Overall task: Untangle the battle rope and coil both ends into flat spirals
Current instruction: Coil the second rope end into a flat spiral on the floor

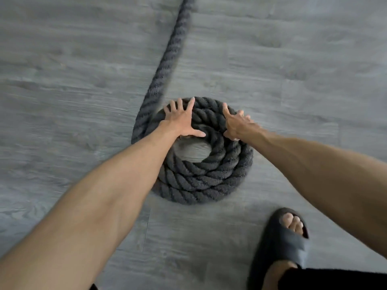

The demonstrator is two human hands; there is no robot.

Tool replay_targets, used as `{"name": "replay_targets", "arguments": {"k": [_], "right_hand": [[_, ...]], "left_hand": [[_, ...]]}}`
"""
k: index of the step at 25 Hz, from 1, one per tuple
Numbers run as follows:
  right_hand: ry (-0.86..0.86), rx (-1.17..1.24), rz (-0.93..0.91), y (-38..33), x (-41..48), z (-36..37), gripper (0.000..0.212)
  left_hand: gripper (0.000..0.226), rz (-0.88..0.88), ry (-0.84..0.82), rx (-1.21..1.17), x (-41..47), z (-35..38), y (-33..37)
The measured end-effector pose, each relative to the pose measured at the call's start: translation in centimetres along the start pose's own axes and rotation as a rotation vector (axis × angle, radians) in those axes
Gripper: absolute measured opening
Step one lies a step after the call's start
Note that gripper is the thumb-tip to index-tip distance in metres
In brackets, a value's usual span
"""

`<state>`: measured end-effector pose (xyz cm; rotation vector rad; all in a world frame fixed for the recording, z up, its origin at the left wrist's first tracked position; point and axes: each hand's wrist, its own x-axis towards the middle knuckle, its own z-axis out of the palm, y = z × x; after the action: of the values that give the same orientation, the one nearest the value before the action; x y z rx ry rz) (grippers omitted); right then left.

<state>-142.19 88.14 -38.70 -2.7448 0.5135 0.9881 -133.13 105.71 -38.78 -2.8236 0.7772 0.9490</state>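
The left hand [181, 120] presses the rope coil [201, 181] at 11 o'clock, the right hand [236, 124] at 1 o'clock, both with fingers spread wide. The rope tail [167, 59] runs toward 12 o'clock.

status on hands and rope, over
Left hand and right hand press on the coil, fingers spread. Coil lies flat, gap at centre; rope tail runs off ahead. Slippered foot nearby, not touching.

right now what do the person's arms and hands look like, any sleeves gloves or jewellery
The left forearm and right forearm are bare, with no sleeves in view. The left hand and right hand show no gloves, rings, watch or bands. The only clothing seen is a dark open-toed slide and black fabric at the bottom edge.
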Motion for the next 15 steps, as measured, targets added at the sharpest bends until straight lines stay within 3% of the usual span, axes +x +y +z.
{"name": "replay_targets", "arguments": {"k": [7,10,12,15], "right_hand": [[0.187,-0.089,-0.224,0.7,6.8,-6.4,0.098],[0.189,0.072,-0.035,1.4,6.1,-4.8,0.091],[0.083,0.128,0.13,1.7,4.0,-2.0,0.107],[0.033,0.199,0.215,1.0,2.7,0.1,0.13]], "left_hand": [[0.121,-0.244,0.124,-0.118,4.3,-2.7,-0.1],[0.115,-0.306,0.13,-0.084,4.9,-2.7,0.5],[0.113,-0.311,0.142,-0.074,4.9,-2.7,0.6],[0.115,-0.302,0.158,-0.074,4.7,-2.6,0.6]]}}
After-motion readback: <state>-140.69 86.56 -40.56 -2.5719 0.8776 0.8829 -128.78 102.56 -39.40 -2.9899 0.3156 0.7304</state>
